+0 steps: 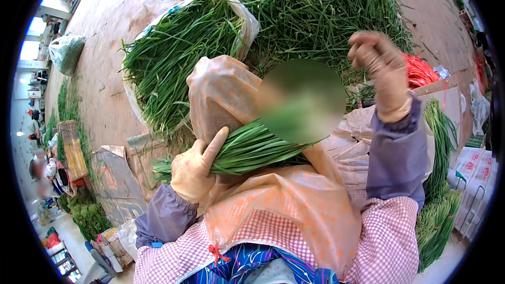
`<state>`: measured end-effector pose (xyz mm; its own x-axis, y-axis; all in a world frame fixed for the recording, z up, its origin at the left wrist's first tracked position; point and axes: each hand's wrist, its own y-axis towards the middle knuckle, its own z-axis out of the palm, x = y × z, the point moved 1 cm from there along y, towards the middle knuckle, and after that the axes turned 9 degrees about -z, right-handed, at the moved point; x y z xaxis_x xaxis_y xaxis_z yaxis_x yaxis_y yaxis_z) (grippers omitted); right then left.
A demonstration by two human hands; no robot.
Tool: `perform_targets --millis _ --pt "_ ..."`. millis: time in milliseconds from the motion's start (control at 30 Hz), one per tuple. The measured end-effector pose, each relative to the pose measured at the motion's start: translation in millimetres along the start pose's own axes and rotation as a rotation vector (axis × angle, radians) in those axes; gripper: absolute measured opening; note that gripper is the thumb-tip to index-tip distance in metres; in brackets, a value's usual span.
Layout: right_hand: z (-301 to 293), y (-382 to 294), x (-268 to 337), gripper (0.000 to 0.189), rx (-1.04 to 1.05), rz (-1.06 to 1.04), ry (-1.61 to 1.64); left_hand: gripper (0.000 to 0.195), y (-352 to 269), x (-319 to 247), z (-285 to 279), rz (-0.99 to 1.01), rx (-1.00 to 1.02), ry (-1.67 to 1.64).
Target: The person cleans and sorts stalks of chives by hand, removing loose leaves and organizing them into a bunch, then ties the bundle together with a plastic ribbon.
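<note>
A bunch of long green leafy stalks point(260, 148), which look like garlic chives, lies across my lap on an orange-patterned plastic apron point(276, 197). My left hand point(195, 169) is closed around its left end, with the index finger stretched along the leaves. A round blur covers the bunch's right end. My right hand point(375, 63), motion-blurred, is raised at the right, away from the bunch, with its fingers bent; whether it holds anything cannot be told. Near it lies a heap of red plastic strips point(420, 71).
Ahead, a large pile of loose green stalks point(315, 12) covers the floor beside a white plastic sack point(252, 27) full of them. Tied bunches point(438, 221) lie at the right, near white crates point(473, 189). A person point(53, 169) sits far left, beside a low wooden stool point(73, 150).
</note>
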<state>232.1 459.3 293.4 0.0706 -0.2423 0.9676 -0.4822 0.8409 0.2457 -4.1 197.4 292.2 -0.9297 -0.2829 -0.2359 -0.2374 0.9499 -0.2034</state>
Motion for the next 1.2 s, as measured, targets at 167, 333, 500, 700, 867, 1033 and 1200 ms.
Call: perform_targets --millis 167,333,500,700,867,1033,1200 --pt "43 -56 -54 0.025 0.477 0.156 -0.136 0.079 2 -5 -4 -0.037 0.033 -0.06" --pt "61 -44 -56 0.017 0.511 -0.227 -0.397 0.081 0 1 -4 -0.081 0.075 -0.101" --pt "67 -35 -67 0.014 0.398 -0.118 0.1 0.075 4 3 -6 -0.062 0.112 -0.342" --pt "63 -35 -67 0.011 0.504 0.207 0.417 0.076 7 10 -21 -0.223 0.465 -0.696" --pt "64 -34 -60 0.011 0.603 0.258 0.538 0.073 7 22 -8 -0.28 0.596 -1.158" --pt "61 -34 -59 0.008 0.43 0.428 0.633 0.076 12 24 -9 -0.227 0.647 -1.302" --pt "16 -14 -74 0.019 0.07 0.392 0.939 0.06 2 50 -1 -0.451 0.769 -1.492"
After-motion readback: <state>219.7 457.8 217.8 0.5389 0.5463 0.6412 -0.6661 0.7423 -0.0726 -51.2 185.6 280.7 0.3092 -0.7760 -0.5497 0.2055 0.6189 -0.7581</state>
